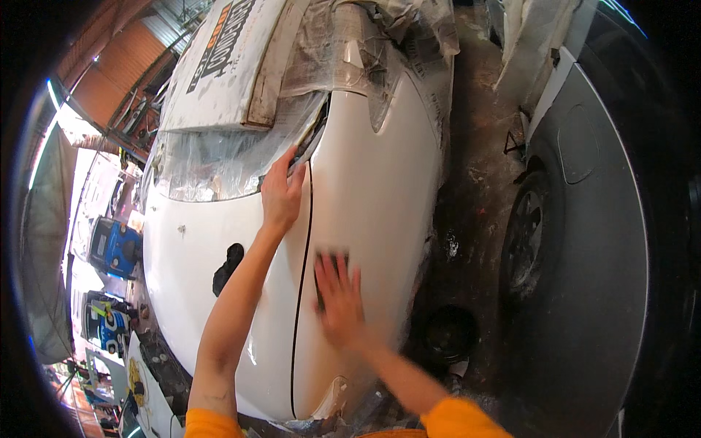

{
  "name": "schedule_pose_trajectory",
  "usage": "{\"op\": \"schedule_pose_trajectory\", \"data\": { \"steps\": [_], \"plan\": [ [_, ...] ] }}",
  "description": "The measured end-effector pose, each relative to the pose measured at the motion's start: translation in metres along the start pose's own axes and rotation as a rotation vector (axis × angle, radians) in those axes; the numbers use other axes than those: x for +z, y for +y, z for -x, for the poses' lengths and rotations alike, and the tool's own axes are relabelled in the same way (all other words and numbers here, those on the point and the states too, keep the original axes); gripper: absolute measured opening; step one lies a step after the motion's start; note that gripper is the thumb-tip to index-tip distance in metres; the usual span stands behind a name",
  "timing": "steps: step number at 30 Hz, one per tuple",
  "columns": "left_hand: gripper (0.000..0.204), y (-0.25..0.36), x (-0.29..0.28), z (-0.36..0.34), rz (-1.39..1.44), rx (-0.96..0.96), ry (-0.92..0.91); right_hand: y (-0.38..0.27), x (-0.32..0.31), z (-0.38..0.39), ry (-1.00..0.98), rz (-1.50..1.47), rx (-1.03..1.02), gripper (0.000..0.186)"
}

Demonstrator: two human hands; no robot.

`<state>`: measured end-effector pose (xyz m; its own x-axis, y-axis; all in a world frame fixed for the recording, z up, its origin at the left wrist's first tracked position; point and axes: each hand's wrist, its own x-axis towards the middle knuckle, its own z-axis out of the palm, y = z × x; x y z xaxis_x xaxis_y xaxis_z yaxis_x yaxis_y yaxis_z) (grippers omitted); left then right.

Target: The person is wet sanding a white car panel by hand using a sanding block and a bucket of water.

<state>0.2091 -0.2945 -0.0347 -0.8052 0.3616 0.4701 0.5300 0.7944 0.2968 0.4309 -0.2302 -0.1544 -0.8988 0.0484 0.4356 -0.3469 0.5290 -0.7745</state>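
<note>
A white car (380, 197) lies in front of me, its glass and upper part covered with clear plastic film (212, 164). My right hand (339, 303) is pressed flat over a small dark pad (320, 281) on the side panel, right of the dark seam between panels. Motion blurs that hand; the pad shows past its fingers, and its exact kind is unclear. My left hand (283, 193) rests with fingers stretched out at the corner where the film meets the seam. It holds nothing that I can see. On the left panel lies a crumpled black item (228, 269), beside my left forearm.
A large printed cardboard box (226, 66) lies on the film-covered glass. At the right stands a grey vehicle (584, 241) with its wheel (527, 237) facing the narrow floor gap. A black round container (451, 332) sits there. Blue-and-black machines (117, 248) stand at the left.
</note>
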Motion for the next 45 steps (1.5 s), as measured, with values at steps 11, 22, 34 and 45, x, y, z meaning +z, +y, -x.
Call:
{"op": "schedule_pose_trajectory", "data": {
  "steps": [11, 22, 34, 45],
  "plan": [
    [0.026, 0.025, -0.012, -0.020, 0.009, 0.116, -0.011, 0.096, 0.001, 0.000, 0.314, -0.237, 0.320, 0.078],
    [0.026, -0.013, -0.020, 0.011, 0.084, 0.139, 0.126, 0.033, -0.028, -0.103, 0.184, -0.014, 0.077, 0.079],
    [0.023, -0.011, -0.022, 0.011, 0.063, 0.103, 0.195, 0.013, -0.023, -0.126, 0.077, 0.311, 0.033, 0.075],
    [0.022, -0.006, -0.019, 0.008, 0.070, 0.083, 0.216, 0.009, -0.031, -0.155, 0.160, 0.524, -0.001, 0.068]
  ]
}}
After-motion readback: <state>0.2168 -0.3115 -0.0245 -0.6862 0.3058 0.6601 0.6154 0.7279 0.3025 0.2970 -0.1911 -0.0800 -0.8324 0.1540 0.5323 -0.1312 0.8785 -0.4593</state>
